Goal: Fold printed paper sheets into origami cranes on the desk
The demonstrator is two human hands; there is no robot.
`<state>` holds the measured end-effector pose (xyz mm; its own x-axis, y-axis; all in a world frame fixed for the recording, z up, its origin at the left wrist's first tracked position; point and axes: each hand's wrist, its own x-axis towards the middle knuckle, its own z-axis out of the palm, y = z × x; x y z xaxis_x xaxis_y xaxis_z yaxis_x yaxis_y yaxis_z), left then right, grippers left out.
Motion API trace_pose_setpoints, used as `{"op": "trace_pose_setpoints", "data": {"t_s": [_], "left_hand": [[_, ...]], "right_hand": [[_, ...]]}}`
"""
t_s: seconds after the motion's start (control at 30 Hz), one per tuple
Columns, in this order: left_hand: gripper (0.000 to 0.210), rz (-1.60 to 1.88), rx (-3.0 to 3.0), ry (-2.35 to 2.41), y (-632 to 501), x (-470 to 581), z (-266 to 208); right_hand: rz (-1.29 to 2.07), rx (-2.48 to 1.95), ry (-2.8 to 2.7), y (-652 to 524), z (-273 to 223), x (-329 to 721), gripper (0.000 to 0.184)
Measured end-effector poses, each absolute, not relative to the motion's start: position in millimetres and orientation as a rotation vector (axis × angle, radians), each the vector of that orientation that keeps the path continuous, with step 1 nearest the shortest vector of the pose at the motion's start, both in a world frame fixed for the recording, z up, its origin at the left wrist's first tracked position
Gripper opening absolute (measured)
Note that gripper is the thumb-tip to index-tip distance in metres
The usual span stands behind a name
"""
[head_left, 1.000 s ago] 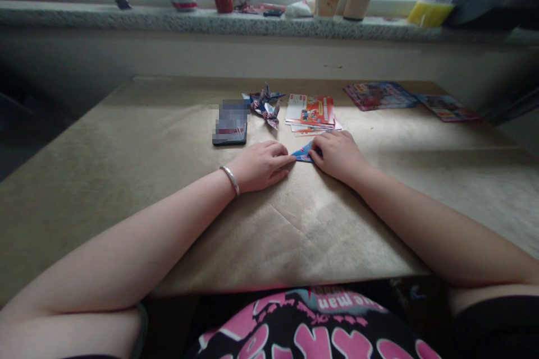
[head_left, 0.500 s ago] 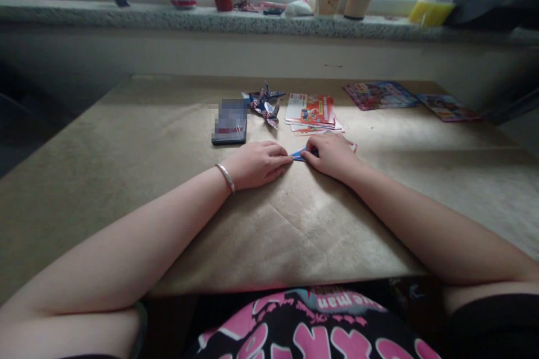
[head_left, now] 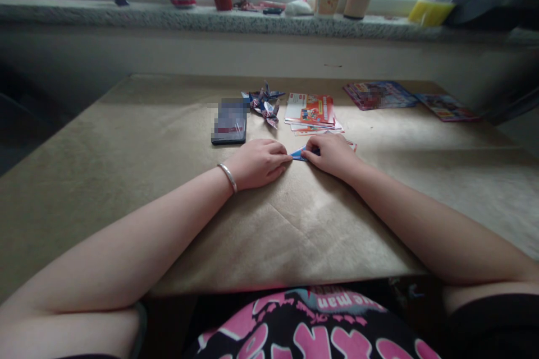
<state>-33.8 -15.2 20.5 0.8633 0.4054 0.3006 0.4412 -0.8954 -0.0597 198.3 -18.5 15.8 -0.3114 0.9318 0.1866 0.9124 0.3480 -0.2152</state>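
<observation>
Paper [head_left: 298, 154] points to 9 o'clock between the hands

With 12 o'clock straight ahead, the folded paper lies on the bench [head_left: 269, 252], between the left hand [head_left: 260, 164] and the right hand [head_left: 336, 152]. Its narrow blue tip points to 9 o'clock and meets the left fingertips. From there the long axis runs to just short of 3 o'clock; the middle is hidden beneath the right hand, and a pale, red-marked edge shows past the knuckles. Right grip: thumb and forefinger closed on the paper near its tip. Left grip: fingers together, nearly straight, touching the tip; whether the thumb pinches, I cannot tell.

The cards [head_left: 314, 112] lie near at 12 o'clock, the tightest side. Folded figures [head_left: 270, 115] sit toward 11, the phone [head_left: 229, 123] toward 10, booklets [head_left: 391, 94] well apart between 1 and 2. Free room spreads at 6 o'clock, between the forearms [head_left: 181, 219], down to the bench's near edge. Its far edge runs across 12, beyond the cards.
</observation>
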Motion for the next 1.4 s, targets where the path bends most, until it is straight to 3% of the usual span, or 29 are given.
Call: {"op": "trace_pose_setpoints", "data": {"t_s": [0.73, 1.0, 1.2, 1.4], "left_hand": [[0.025, -0.673, -3.018, -1.033, -11, -38, 15], [0.025, -0.717, -2.995, -0.934, -8, -45, 14], [0.03, -0.522, -2.944, -0.699, -14, -35, 15], [0.03, -0.456, -2.894, -0.771, -19, -31, 18]], "right_hand": [[0.094, -1.63, -2.357, -19, 16, 199, 0.022], [0.084, -1.634, -2.356, -19, 16, 200, 0.022], [0.224, -1.601, -2.228, -18, 10, 194, 0.019], [0.277, -1.559, -2.209, -19, 11, 190, 0.015]]}}
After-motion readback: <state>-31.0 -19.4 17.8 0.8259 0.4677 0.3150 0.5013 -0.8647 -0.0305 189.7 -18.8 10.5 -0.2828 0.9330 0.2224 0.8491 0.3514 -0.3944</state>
